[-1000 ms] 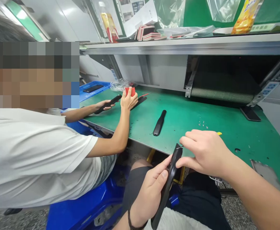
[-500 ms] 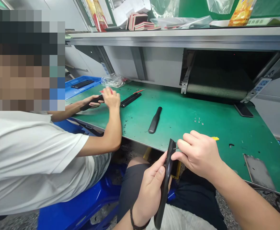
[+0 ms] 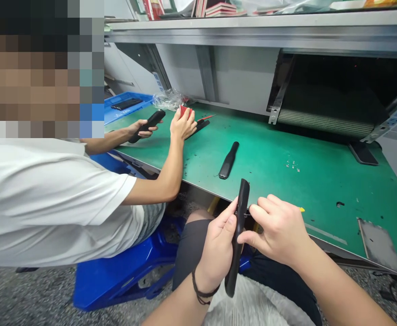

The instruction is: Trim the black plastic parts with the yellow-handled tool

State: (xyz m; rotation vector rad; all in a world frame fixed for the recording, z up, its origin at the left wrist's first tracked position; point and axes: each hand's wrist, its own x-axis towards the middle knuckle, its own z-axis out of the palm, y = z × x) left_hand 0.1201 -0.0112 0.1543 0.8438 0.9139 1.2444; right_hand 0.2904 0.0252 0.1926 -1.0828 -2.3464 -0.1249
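Observation:
My left hand (image 3: 217, 246) is wrapped round a long black plastic casing (image 3: 238, 235), held edge-on and nearly upright in front of my lap. My right hand (image 3: 276, 228) is closed on a small tool with a yellow end (image 3: 301, 209); its thin tip touches the casing's right edge near the top. Both hands hover just in front of the green workbench (image 3: 286, 181).
Another black casing (image 3: 228, 160) lies on the green mat. A co-worker in a white shirt (image 3: 49, 199) sits at my left on a blue stool (image 3: 117, 280), holding a black casing (image 3: 147, 125) and a red tool (image 3: 184, 111). A blue tray (image 3: 126, 105) stands far left.
My hands and the casing have drawn closer to me and the casing now stands more upright. The co-worker lifted their casing and raised the red tool. The view tilted downward.

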